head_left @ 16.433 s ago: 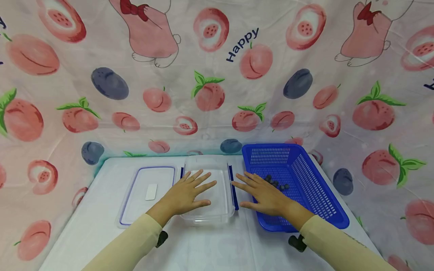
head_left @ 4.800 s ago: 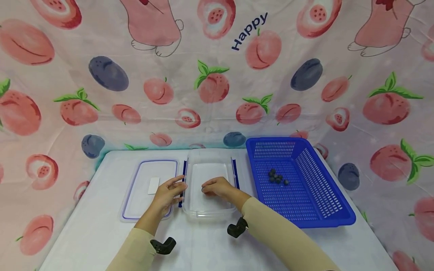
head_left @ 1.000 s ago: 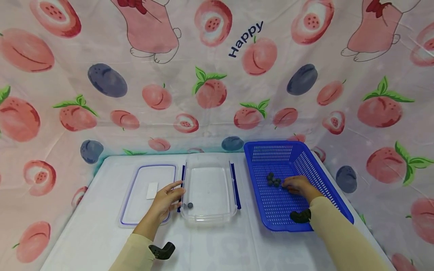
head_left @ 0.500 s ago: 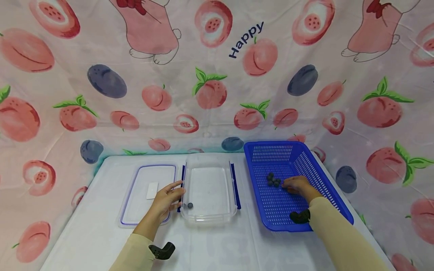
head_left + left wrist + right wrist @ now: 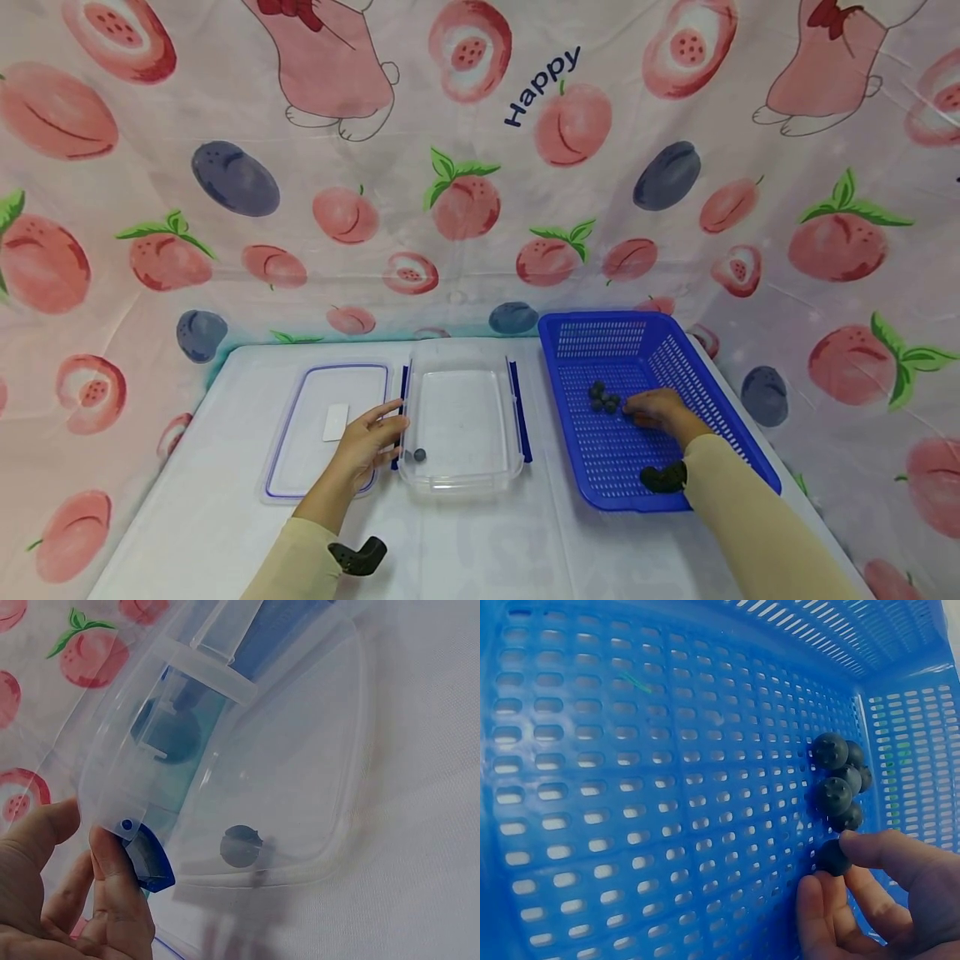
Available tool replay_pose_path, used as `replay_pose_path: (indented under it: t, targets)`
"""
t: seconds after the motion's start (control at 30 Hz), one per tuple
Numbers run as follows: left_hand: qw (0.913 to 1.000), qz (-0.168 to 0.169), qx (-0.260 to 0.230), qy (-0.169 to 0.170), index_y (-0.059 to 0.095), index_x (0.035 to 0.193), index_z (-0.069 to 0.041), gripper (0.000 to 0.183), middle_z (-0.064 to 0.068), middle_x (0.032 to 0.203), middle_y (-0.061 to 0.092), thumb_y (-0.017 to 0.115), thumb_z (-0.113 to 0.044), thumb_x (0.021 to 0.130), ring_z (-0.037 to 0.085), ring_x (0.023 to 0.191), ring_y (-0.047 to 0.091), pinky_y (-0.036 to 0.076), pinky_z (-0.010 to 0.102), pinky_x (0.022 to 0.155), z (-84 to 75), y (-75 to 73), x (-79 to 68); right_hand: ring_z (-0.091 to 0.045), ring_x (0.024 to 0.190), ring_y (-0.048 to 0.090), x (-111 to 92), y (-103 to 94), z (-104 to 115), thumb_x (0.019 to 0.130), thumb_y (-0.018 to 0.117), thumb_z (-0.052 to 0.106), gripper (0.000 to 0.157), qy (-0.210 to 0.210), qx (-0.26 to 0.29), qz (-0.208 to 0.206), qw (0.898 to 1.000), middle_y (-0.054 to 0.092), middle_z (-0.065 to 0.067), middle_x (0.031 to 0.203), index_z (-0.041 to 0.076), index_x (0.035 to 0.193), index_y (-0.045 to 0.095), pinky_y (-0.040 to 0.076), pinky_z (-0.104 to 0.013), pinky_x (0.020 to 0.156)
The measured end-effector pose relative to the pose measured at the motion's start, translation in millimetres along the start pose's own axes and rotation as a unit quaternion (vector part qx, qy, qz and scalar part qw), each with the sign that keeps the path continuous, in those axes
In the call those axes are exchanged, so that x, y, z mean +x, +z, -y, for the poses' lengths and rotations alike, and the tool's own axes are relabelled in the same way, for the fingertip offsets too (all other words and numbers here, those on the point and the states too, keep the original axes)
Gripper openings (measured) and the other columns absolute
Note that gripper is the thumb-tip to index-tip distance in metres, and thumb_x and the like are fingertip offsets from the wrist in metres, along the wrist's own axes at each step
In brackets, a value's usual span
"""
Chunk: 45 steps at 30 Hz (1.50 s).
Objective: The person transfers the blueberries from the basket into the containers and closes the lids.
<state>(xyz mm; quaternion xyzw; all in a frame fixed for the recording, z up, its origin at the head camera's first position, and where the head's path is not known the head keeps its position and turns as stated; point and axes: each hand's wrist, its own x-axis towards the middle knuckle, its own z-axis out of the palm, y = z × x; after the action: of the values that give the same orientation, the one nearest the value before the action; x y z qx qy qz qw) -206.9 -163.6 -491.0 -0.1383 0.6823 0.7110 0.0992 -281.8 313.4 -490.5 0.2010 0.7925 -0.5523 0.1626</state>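
In the head view my left hand is at the left side of a clear plastic container, its bent fingers holding the edge by the blue latch. A single blueberry lies inside the container near its front left corner. My right hand reaches down into a blue plastic basket. In the right wrist view its thumb and fingers pinch one blueberry at the basket floor. Several other blueberries sit clustered just beyond the fingertips.
A clear lid with a blue seal lies left of the container, bearing a white rectangular label. A white cloth covers the table, and a fruit-printed curtain hangs behind it.
Since 4.8 seconds ago my right hand has moved from over the container to the basket, and a blueberry now shows in the container. Over the last second both hands have stayed in place.
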Motion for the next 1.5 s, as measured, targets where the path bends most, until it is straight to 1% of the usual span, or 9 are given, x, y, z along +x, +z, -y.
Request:
replay_pose_path:
  t: [0.2,0.47,0.7,0.8,0.9,1.07,1.17,1.33,1.5]
  targets:
    - [1.0000,0.002,0.000,0.006,0.051,0.142,-0.008,0.052,0.002,0.109,0.066,0.067,-0.014,0.094,0.016,0.095,0.060,0.056,0.022,0.072,1.5,-0.5,0.5,-0.015,0.075,0.063,-8,2.4,4,0.083,0.070,0.000,0.033,0.014,0.006,-0.013,1.000,0.065,-0.007,0.084,-0.017,0.110,0.060,0.059,-0.032,0.076]
    - [0.9999,0.001,0.003,0.011,0.051,0.142,-0.009,0.052,0.004,0.113,0.065,0.068,-0.017,0.093,0.021,0.103,0.060,0.056,0.024,0.074,3.9,0.2,1.2,-0.011,0.071,0.065,-13,-5.9,4,0.090,0.063,0.002,0.039,0.020,0.015,0.026,0.999,0.066,-0.002,0.081,-0.019,0.121,0.051,0.059,-0.028,0.074]
    - [0.9999,-0.001,0.003,0.013,0.050,0.143,-0.007,0.056,0.003,0.111,0.066,0.070,-0.018,0.092,0.017,0.099,0.061,0.056,0.022,0.072,3.4,-0.5,-1.3,-0.008,0.078,0.066,-17,-6.6,14,0.092,0.063,0.008,0.045,0.002,0.021,0.054,0.998,0.067,0.000,0.086,-0.016,0.128,0.048,0.058,-0.024,0.077]
    - [0.9999,-0.002,0.004,0.013,0.050,0.142,-0.007,0.054,0.004,0.111,0.066,0.069,-0.017,0.093,0.018,0.099,0.061,0.056,0.022,0.071,3.3,0.2,-1.1,-0.009,0.083,0.067,-18,-5.1,18,0.094,0.063,0.010,0.049,-0.008,0.019,0.067,0.998,0.069,-0.002,0.093,-0.016,0.132,0.047,0.058,-0.025,0.080]
    - [0.9999,-0.002,0.008,0.015,0.051,0.142,-0.007,0.052,0.006,0.114,0.066,0.067,-0.016,0.093,0.021,0.101,0.061,0.057,0.023,0.072,4.4,1.3,-0.1,-0.010,0.090,0.067,-23,-3.0,22,0.096,0.061,0.014,0.054,-0.020,0.014,0.087,0.996,0.069,-0.012,0.111,-0.015,0.138,0.043,0.057,-0.028,0.086]
    - [0.9998,-0.004,0.010,0.015,0.051,0.142,-0.008,0.052,0.005,0.113,0.066,0.068,-0.016,0.093,0.023,0.103,0.061,0.057,0.024,0.073,5.7,1.6,1.2,-0.010,0.098,0.065,-30,2.4,30,0.100,0.057,0.019,0.057,-0.034,0.016,0.121,0.992,0.053,-0.023,0.139,-0.013,0.143,0.038,0.054,-0.030,0.092]
    - [0.9998,-0.006,0.011,0.012,0.052,0.142,-0.009,0.053,0.002,0.111,0.066,0.069,-0.018,0.093,0.022,0.103,0.061,0.057,0.024,0.074,4.9,1.5,1.6,-0.010,0.095,0.067,-34,6.6,34,0.099,0.058,0.018,0.055,-0.033,0.041,0.129,0.990,0.060,-0.019,0.130,-0.012,0.142,0.040,0.054,-0.029,0.092]
    - [0.9999,-0.004,0.011,0.012,0.051,0.142,-0.008,0.052,0.003,0.111,0.067,0.068,-0.017,0.094,0.021,0.102,0.061,0.057,0.024,0.074,3.0,1.6,0.1,-0.010,0.090,0.067,-41,15.0,40,0.099,0.058,0.014,0.051,-0.052,0.072,0.159,0.983,0.068,-0.001,0.104,-0.013,0.139,0.044,0.055,-0.028,0.090]
    - [0.9999,-0.002,0.007,0.010,0.050,0.143,-0.007,0.051,0.002,0.109,0.067,0.066,-0.014,0.094,0.020,0.100,0.061,0.057,0.023,0.073,1.9,1.5,-1.1,-0.008,0.088,0.067,-48,26.5,45,0.100,0.055,0.010,0.045,-0.088,0.079,0.193,0.974,0.067,0.004,0.097,-0.016,0.136,0.045,0.055,-0.028,0.090]
